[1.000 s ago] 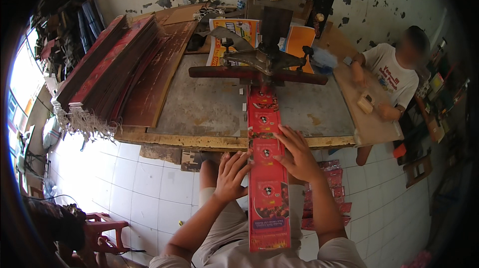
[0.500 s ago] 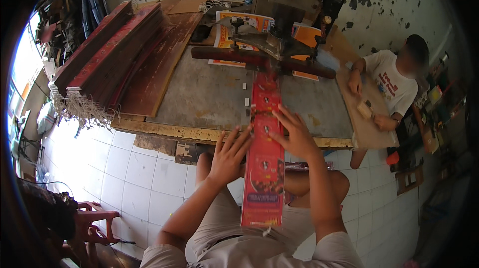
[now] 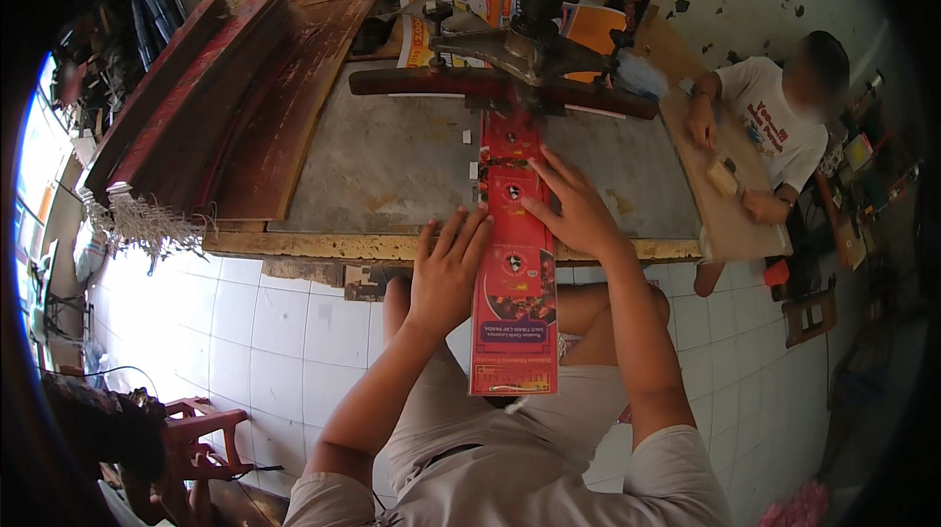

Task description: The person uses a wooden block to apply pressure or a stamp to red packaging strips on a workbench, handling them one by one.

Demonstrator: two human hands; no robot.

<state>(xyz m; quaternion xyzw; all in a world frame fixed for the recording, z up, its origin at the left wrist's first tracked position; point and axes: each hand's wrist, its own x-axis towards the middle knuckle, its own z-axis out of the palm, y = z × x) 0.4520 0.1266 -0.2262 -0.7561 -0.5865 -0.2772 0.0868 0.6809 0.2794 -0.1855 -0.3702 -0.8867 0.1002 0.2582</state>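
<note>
Running from six to twelve o'clock, the red printed strip (image 3: 514,262) crosses the tabletop (image 3: 392,159) edge toward the press (image 3: 510,61); right hand (image 3: 573,208) lies flat on it, fingers spread, left hand (image 3: 446,272) pressing its nine o'clock edge

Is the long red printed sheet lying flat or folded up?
Flat: the red printed sheet runs unfolded from the press past the table edge, both hands steadying it.
</note>
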